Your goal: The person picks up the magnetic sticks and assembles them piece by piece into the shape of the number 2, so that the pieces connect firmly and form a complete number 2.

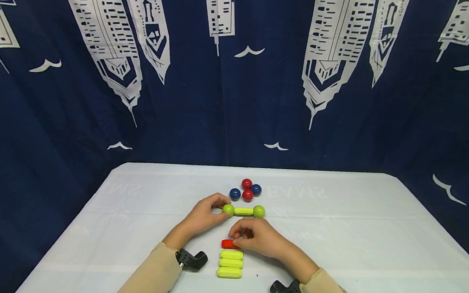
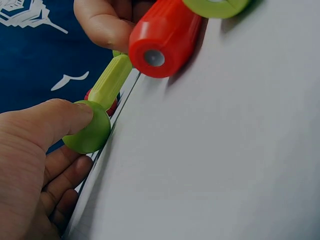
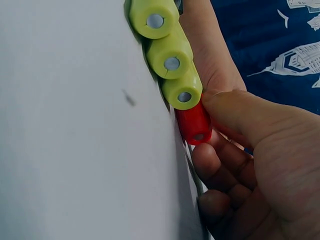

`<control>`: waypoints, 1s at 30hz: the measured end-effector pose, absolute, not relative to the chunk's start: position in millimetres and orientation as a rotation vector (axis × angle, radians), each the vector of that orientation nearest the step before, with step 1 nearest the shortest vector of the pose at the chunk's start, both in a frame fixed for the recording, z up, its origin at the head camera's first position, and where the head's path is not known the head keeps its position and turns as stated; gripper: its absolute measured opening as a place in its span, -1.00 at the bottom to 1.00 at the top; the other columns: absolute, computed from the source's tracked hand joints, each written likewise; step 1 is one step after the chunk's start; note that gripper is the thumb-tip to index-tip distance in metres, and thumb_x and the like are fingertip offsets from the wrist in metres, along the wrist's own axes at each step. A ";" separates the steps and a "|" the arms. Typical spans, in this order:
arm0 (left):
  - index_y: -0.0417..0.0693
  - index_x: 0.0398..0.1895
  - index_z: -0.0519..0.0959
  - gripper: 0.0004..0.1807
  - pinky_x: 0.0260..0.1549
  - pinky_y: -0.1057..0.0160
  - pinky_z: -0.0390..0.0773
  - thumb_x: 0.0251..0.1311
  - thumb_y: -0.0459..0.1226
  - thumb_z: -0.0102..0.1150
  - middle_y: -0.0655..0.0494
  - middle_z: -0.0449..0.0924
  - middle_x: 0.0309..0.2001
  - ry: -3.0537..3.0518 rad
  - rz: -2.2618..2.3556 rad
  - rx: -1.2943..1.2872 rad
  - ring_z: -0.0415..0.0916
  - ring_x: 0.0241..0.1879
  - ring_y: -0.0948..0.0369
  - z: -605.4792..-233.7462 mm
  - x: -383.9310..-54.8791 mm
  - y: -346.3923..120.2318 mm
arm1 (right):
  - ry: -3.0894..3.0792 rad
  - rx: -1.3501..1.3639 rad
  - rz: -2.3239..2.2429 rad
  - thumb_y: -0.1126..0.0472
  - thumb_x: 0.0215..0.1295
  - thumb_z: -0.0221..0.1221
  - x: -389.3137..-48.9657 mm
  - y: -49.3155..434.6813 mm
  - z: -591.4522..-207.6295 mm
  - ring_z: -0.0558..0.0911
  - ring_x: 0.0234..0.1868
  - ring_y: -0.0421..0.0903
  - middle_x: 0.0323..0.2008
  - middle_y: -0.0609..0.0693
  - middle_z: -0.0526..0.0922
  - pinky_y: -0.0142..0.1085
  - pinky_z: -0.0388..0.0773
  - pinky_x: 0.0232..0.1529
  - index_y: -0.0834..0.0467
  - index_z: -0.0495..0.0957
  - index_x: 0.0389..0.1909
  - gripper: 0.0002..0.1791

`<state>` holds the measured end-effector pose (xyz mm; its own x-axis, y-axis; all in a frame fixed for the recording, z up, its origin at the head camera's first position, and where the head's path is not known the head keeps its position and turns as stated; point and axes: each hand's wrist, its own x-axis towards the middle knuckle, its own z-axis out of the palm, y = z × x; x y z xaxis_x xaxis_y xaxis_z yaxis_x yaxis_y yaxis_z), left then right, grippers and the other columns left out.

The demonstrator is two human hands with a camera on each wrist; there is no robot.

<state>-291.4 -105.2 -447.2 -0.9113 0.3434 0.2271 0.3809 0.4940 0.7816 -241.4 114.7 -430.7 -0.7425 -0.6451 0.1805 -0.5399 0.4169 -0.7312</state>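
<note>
My left hand [image 1: 205, 213] pinches a green ball [image 1: 228, 209] between thumb and fingers. That ball sits at the left end of a yellow-green rod [image 1: 243, 211], and another green ball [image 1: 259, 211] is at the right end. Nearer the front, my right hand [image 1: 263, 238] grips a short red rod [image 1: 227, 244], its thumb on top in the right wrist view. A silver disc shows in the red rod's end [image 2: 154, 58] in the left wrist view. Just in front of it, three yellow-green rods [image 1: 230, 263] lie side by side, silver discs in their ends too.
Behind the rod with green balls lie two red balls [image 1: 248, 195] and two blue balls [image 1: 235, 194]. All rest on a white-covered table [image 1: 336, 230]. A dark blue cloth [image 1: 229, 109] with white buildings hangs behind its far edge.
</note>
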 end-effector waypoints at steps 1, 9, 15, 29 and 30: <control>0.08 -0.03 0.58 -0.71 0.19 0.03 0.49 0.18 -0.27 0.36 0.15 0.69 -0.09 -2.679 -1.416 -0.649 0.60 0.00 0.17 -447.3 -291.6 -105.2 | 2.545 -1.074 -1.227 0.27 0.24 0.34 -241.6 114.8 -430.7 0.47 -0.42 -0.36 -0.34 -0.16 0.68 -0.50 0.47 -0.35 0.06 0.69 -0.19 -0.86; 0.07 -0.02 0.57 -0.70 0.19 0.03 0.49 0.19 -0.26 0.36 0.15 0.69 -0.09 -2.681 -1.421 -0.643 0.60 0.00 0.17 -446.3 -291.2 -105.0 | 2.581 -1.095 -1.191 0.24 0.22 0.36 -242.0 116.0 -430.0 0.47 -0.39 -0.38 -0.38 -0.18 0.64 -0.50 0.47 -0.34 0.06 0.73 -0.24 -0.90; 0.07 -0.01 0.57 -0.70 0.21 0.02 0.49 0.19 -0.26 0.35 0.15 0.69 -0.07 -2.690 -1.413 -0.641 0.59 0.01 0.16 -446.4 -291.4 -105.3 | 2.580 -1.061 -1.155 0.18 0.21 0.39 -242.3 115.9 -428.5 0.48 -0.40 -0.37 -0.42 -0.22 0.62 -0.50 0.46 -0.34 0.01 0.75 -0.25 -0.90; 0.06 0.00 0.57 -0.69 0.20 0.04 0.51 0.19 -0.25 0.36 0.14 0.68 -0.04 -2.694 -1.404 -0.648 0.59 0.01 0.17 -447.3 -290.6 -106.1 | 2.568 -1.048 -1.135 0.16 0.20 0.39 -240.6 115.4 -428.3 0.44 -0.45 -0.34 -0.45 -0.21 0.56 -0.51 0.37 -0.42 -0.03 0.74 -0.27 -0.91; 0.07 0.00 0.58 -0.69 0.20 0.05 0.51 0.19 -0.24 0.36 0.14 0.68 -0.04 -2.693 -1.404 -0.644 0.59 0.01 0.17 -447.5 -291.6 -106.1 | 2.569 -1.040 -1.142 0.16 0.20 0.39 -241.1 115.6 -427.4 0.44 -0.45 -0.34 -0.45 -0.21 0.55 -0.51 0.37 -0.42 -0.04 0.73 -0.27 -0.91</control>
<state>-291.6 -106.1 -447.5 -0.9133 0.3431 0.2194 0.3763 0.5049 0.7768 -241.1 115.6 -427.4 -0.7503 -0.6462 0.1396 -0.5367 0.4721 -0.6994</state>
